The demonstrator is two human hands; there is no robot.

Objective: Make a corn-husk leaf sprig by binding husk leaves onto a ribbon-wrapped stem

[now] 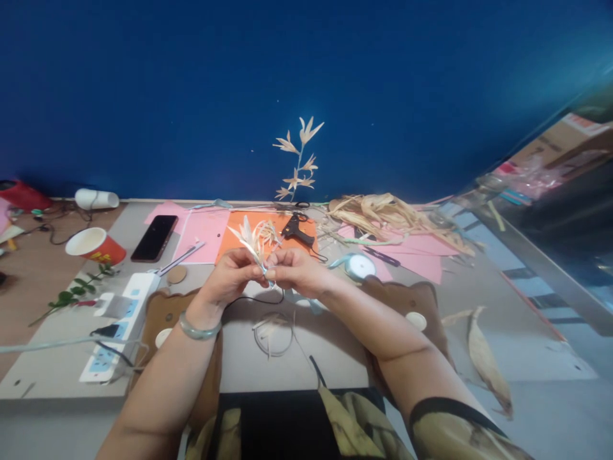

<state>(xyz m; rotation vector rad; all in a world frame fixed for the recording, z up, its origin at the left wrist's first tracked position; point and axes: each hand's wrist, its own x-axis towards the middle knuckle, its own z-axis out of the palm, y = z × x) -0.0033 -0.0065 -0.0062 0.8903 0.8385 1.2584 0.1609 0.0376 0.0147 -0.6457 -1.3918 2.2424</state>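
Pinched in both hands over the table's middle is a pale dried-husk flower (249,239), its petals pointing up and to the left. My left hand (232,275) grips it near the base, thumb and fingers closed. Against it, my right hand (295,271) is closed at the stem, where some light blue tape shows. The fingers hide most of the stem. A roll of light blue tape (359,266) lies right of my right hand. Just beyond the hands is a black glue gun (299,231) on an orange sheet (237,223). A finished-looking husk flower stem (299,167) stands upright at the back.
Dried husks (383,214) are heaped at the back right beside a dark craft knife (382,255). To the left are a phone (154,238), a paper cup (108,248), a power strip (119,326) and a leafy sprig (79,291). A wire coil (255,342) lies in front.
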